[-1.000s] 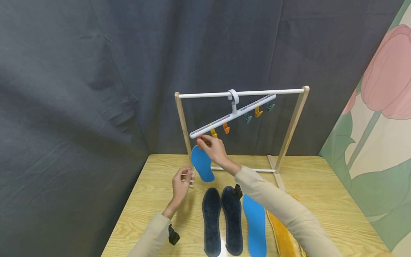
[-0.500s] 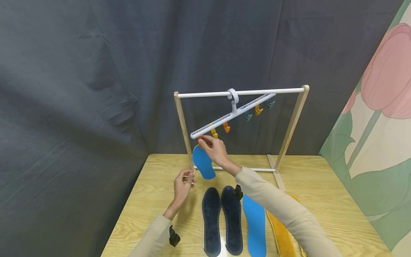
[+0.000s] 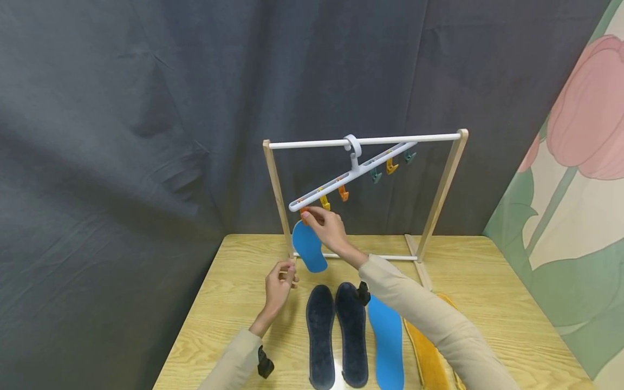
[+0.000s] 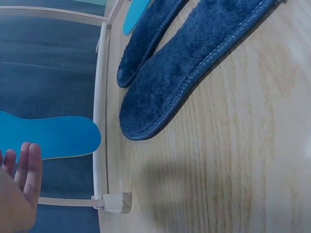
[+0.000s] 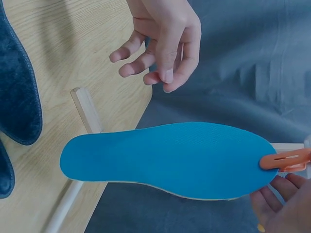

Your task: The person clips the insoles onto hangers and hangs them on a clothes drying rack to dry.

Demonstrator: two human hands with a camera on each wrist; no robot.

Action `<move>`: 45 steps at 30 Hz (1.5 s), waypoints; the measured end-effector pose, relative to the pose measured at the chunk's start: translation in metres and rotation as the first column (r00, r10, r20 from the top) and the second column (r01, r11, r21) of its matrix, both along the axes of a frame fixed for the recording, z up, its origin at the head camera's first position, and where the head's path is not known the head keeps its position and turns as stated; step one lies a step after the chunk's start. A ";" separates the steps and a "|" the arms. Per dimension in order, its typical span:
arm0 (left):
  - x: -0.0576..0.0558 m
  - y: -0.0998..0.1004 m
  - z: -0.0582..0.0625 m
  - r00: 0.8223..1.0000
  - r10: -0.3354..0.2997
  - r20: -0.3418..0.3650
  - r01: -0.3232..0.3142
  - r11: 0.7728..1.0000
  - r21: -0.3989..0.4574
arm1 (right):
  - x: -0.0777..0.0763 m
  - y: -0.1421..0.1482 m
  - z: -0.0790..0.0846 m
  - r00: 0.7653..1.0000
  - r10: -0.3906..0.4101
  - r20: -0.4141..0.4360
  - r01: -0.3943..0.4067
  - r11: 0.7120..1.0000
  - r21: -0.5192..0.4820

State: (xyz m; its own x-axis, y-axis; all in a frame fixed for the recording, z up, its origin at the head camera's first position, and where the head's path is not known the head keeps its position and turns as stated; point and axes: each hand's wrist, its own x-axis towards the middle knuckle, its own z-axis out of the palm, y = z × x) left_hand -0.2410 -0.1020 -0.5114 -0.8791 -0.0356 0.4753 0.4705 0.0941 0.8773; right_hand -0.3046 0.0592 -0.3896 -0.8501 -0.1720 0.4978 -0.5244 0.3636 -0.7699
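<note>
A blue insole [image 3: 308,248] hangs from an orange clip [image 5: 286,159] at the low left end of a white hanger [image 3: 353,174]. My right hand [image 3: 329,229] pinches at this clip with thumb and fingertips; in the right wrist view its fingers [image 5: 286,187] lie right at the clip and the insole's edge. My left hand [image 3: 278,284] is held low to the left of the insole, fingers loosely bent and holding nothing. In the right wrist view the left hand [image 5: 170,43] appears apart from the insole.
The hanger hooks over the white bar [image 3: 404,139] of a wooden rack [image 3: 444,187]. Several unused clips hang along it, including a yellow clip [image 3: 325,202]. Two dark plush insoles [image 3: 320,336], a second blue insole [image 3: 387,346] and yellow insoles [image 3: 426,357] lie on the table [image 3: 219,319].
The blue insole has shifted slightly right and up, with the hanger's low end. My left hand has moved slightly right and down. My right hand stays at the orange clip.
</note>
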 end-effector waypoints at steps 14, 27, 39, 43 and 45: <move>-0.008 -0.003 -0.032 0.998 0.027 0.059 -0.026 1.000 -0.017 | -0.005 0.010 -0.008 0.999 -0.036 0.031 0.037 0.999 -0.015; -0.001 -0.007 -0.048 0.974 0.185 0.130 -0.115 0.901 -0.419 | -0.007 0.020 -0.011 0.993 -0.115 0.005 0.115 0.993 0.007; 0.011 -0.005 -0.059 0.960 0.152 0.235 0.019 0.801 -0.598 | -0.008 0.025 -0.013 0.981 -0.189 0.039 0.189 0.982 0.009; 0.012 -0.001 -0.063 0.953 0.137 0.272 0.056 0.799 -0.599 | -0.009 0.026 -0.012 0.976 -0.198 0.093 0.198 0.980 0.005; 0.012 0.001 -0.065 0.949 0.133 0.285 0.070 0.793 -0.606 | -0.009 0.027 -0.012 0.976 -0.180 0.126 0.183 0.983 -0.015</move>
